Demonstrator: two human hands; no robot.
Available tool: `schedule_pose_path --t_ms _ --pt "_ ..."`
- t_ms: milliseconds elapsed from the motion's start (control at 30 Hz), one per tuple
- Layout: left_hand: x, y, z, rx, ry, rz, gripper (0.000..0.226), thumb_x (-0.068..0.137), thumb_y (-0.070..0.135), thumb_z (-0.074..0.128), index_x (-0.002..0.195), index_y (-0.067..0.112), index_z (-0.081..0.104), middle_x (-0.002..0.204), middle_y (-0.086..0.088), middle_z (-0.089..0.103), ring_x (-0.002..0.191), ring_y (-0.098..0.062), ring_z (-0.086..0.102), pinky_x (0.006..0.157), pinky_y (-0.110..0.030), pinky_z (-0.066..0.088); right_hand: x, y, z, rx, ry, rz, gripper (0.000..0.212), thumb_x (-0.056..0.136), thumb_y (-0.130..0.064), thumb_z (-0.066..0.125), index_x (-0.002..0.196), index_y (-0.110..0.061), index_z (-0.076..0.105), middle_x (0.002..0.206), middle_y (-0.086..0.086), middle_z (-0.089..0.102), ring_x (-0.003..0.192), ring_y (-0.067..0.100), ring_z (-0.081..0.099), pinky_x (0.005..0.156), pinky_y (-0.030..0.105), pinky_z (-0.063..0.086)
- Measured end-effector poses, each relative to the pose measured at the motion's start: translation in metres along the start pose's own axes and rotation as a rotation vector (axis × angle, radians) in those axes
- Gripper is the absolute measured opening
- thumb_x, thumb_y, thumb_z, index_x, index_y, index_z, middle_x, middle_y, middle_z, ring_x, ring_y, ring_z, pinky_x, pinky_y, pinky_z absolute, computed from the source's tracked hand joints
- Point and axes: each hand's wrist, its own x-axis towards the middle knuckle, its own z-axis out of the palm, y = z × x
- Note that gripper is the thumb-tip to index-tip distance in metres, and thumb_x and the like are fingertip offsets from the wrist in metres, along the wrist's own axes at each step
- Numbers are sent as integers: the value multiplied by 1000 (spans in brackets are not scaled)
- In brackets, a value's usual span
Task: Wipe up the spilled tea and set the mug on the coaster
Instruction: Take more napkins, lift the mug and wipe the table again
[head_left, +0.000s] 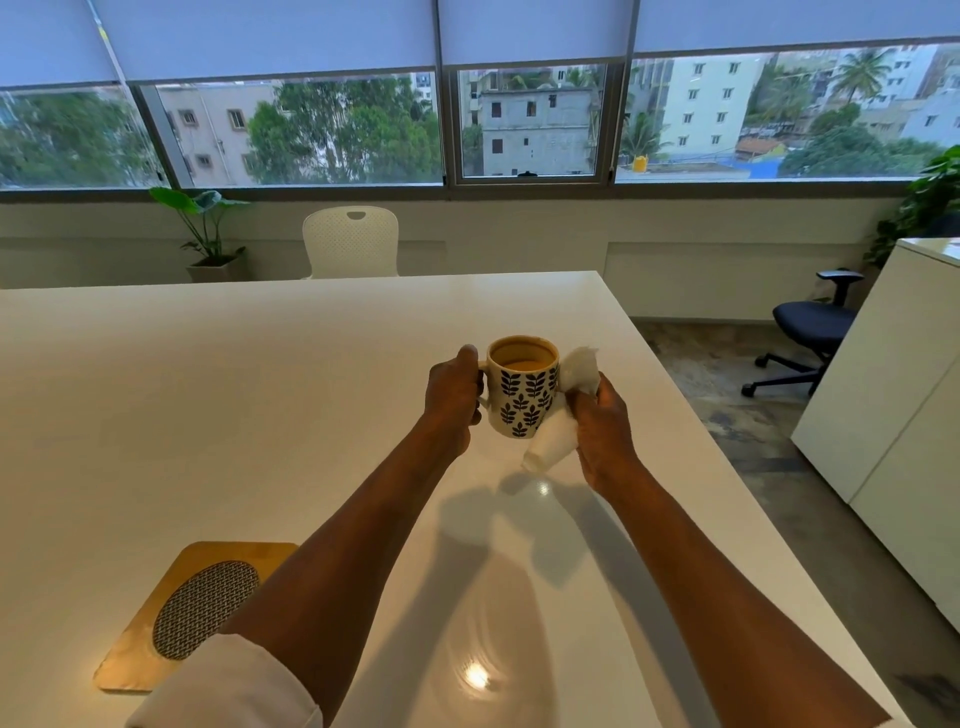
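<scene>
Partly hidden under the left forearm, the square wooden coaster (156, 631) with its woven oval inset lies near the glossy white table's (182, 405) front edge, well apart from the mug. Further out, the left hand (453, 397) grips the handle of the cream ceramic mug (522, 392) patterned with dark leaves and holding milky tea. The right hand (602, 423) pinches a crumpled white tissue (558, 415) against the mug's side; whether the mug's base touches the table is unclear.

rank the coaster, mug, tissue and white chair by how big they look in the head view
1. coaster, nearest the camera, partly under the left forearm
2. white chair, far off
3. mug
4. tissue, partly hidden by the right hand
</scene>
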Motion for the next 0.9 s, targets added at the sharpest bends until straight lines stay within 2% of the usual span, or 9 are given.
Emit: schedule_pose_path --t_ms 100,200,333,433,500,600,700,800,900 --pt "1 0 0 -9 40 17 38 100 36 38 69 14 41 66 -4 39 58 -16 33 54 -29 31 -14 5 10 -6 57 -52 24 98 -12 49 108 -33 57 101 0 67 94 20 66 76 34 58" --pt "2 -1 -1 -20 69 12 37 99 36 39 70 13 43 67 -4 41 59 -17 34 55 -30 32 -25 11 19 -38 79 -129 27 98 -11 51 106 -36 57 104 -1 67 97 17 65 82 33 58" --pt "2 -1 -5 -27 94 11 36 97 35 39 69 14 44 68 -5 41 60 -17 36 55 -30 32 -35 20 26 -178 43 -288 32 98 -14 54 101 -46 60 103 -17 66 98 8 65 82 20 55" --pt "2 -1 -9 -16 120 20 35 96 33 39 68 13 43 66 -4 42 61 -18 38 56 -31 33 -40 28 29 -330 -36 -353 42 96 -11 56 96 -53 63 99 -35 61 96 -9 60 78 5 48" --pt "1 -1 -11 -5 136 32 34 95 32 40 66 13 43 65 -4 43 61 -19 40 57 -32 35 -41 32 29 -427 -83 -393 40 94 -9 57 103 -45 69 101 -35 60 95 -20 56 78 -1 43" --pt "0 -3 -13 22 148 45 36 95 32 40 65 13 43 63 -4 43 60 -18 40 57 -32 36 -41 41 27 -498 -162 -433 34 91 -8 60 114 -29 73 108 -19 67 95 -21 55 85 1 42" --pt "-2 -4 -15 23 127 31 36 96 33 39 66 13 41 63 -4 40 57 -18 35 54 -29 33 -44 46 26 -568 -197 -423 34 89 -6 61 112 -26 74 114 -6 72 98 -4 60 91 11 45" --pt "-2 -3 -17 2 101 21 39 98 34 38 66 13 41 63 -4 39 55 -17 33 52 -28 30 -42 51 17 -666 -157 -469 34 84 0 60 107 -20 77 105 3 76 92 16 68 83 20 49" --pt "-3 0 -19 -8 89 27 39 100 35 38 68 13 43 64 -3 40 55 -16 33 51 -28 31 -38 50 1 -666 -92 -417 39 84 2 56 109 -19 76 106 2 75 93 15 67 86 24 51"
